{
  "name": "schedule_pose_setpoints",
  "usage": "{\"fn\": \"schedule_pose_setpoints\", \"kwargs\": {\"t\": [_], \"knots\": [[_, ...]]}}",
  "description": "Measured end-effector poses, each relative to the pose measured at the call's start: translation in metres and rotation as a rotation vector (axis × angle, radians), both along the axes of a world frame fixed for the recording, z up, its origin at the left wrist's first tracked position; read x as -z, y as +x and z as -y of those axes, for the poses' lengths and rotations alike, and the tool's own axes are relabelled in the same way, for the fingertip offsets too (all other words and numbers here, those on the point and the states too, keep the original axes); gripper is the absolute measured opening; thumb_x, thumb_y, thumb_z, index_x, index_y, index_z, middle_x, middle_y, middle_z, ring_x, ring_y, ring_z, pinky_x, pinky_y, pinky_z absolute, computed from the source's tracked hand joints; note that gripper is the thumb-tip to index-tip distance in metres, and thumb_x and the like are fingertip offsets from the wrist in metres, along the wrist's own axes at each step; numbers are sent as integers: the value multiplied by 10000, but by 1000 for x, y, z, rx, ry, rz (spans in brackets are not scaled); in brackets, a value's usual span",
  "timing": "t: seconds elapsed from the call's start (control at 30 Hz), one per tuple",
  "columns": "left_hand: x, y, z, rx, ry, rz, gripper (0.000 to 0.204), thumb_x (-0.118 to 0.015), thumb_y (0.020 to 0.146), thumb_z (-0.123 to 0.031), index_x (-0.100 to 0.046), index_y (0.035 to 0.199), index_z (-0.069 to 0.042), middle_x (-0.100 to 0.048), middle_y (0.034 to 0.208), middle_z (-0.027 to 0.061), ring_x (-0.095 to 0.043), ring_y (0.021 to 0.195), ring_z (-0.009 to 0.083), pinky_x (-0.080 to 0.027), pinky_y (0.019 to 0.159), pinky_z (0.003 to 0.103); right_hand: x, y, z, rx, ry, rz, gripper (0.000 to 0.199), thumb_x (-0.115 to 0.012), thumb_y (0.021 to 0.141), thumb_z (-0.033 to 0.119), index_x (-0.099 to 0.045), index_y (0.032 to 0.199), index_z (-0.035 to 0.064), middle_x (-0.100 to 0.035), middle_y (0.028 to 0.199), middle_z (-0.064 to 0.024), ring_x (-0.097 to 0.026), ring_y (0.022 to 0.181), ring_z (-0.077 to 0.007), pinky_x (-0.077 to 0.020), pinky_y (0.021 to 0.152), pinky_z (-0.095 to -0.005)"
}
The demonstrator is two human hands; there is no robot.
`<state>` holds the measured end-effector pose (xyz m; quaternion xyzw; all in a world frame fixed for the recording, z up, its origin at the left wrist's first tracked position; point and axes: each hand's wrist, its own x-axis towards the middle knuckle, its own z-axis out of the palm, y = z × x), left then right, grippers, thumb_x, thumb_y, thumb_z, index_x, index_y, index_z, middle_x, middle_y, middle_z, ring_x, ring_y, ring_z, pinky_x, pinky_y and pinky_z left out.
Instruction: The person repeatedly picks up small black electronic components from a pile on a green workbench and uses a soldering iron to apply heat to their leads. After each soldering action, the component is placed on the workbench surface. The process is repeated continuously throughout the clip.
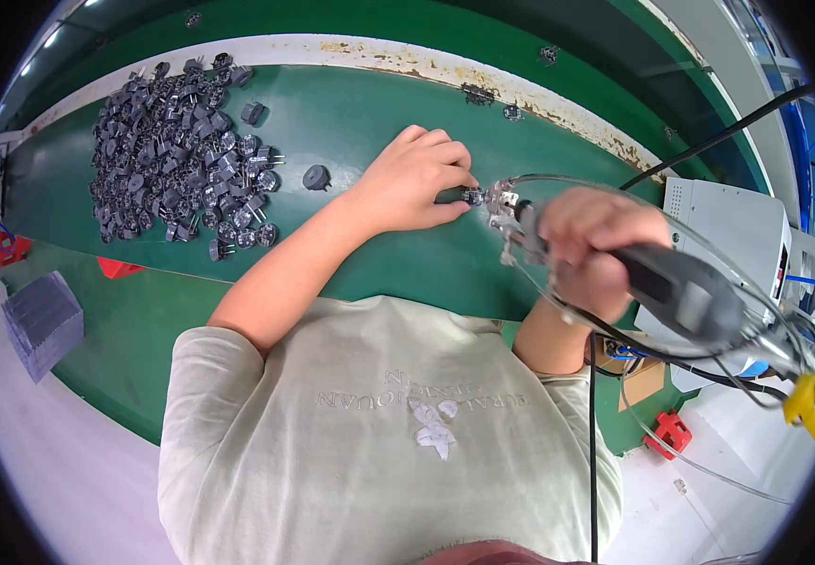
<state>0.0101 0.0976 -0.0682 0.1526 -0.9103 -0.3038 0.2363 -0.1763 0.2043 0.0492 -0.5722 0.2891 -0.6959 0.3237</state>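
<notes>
My left hand (419, 181) is closed around a small dark grey plug part (471, 196), holding it on the green work surface (370, 264). My right hand (600, 247), slightly blurred, wraps round the grip of a black powered screwdriver (685, 290) with a clear tube and cables running to it. The metal nose (502, 205) of the screwdriver is right at the plug part, pointing left; whether they touch I cannot make out. Left of my left hand lies a single round dark grey plug part (315, 177).
A large heap of dark grey plug parts (167, 160), some with metal pins, covers the left of the surface. A worn white rail (389, 58) runs along the back. To the right stand a light grey machine (727, 221) and a black cable (718, 137).
</notes>
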Motion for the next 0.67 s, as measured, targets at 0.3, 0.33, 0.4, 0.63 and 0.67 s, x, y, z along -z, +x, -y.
{"fn": "schedule_pose_setpoints", "kwargs": {"t": [0.3,0.33,0.4,0.63,0.67], "knots": [[1,2,1,22,20,4,316,-826,796,-217,-784,1099,-141,-646,1071,11,-609,1040,230,-430,933,385,-6,-2,-9,-16,11,76,311,-798,953,224,-561,995,27,-589,674,-66,-562,529,-198,-493,524,-371],[1,3,1,24,16,11,310,-825,798,-217,-785,1096,-141,-647,1071,11,-610,1041,230,-430,934,386,-1,0,-7,-7,20,102,310,-805,947,215,-562,991,26,-591,672,-70,-563,530,-199,-492,526,-374],[1,3,1,24,19,11,301,-826,799,-217,-787,1089,-142,-647,1071,10,-611,1042,229,-430,934,386,3,2,-7,-4,47,134,309,-819,933,192,-566,982,23,-597,670,-76,-566,534,-198,-497,534,-374],[-1,3,1,22,22,19,294,-830,801,-222,-792,1082,-140,-648,1071,11,-613,1050,224,-430,936,386,6,2,-6,-2,45,99,327,-828,927,217,-575,986,19,-606,672,-85,-571,533,-205,-516,540,-393],[-2,3,1,24,30,27,300,-832,802,-227,-793,1086,-142,-651,1079,12,-613,1049,229,-431,942,394,7,1,-6,-5,43,94,339,-835,922,227,-577,991,17,-607,670,-89,-573,531,-210,-520,540,-401]]}}
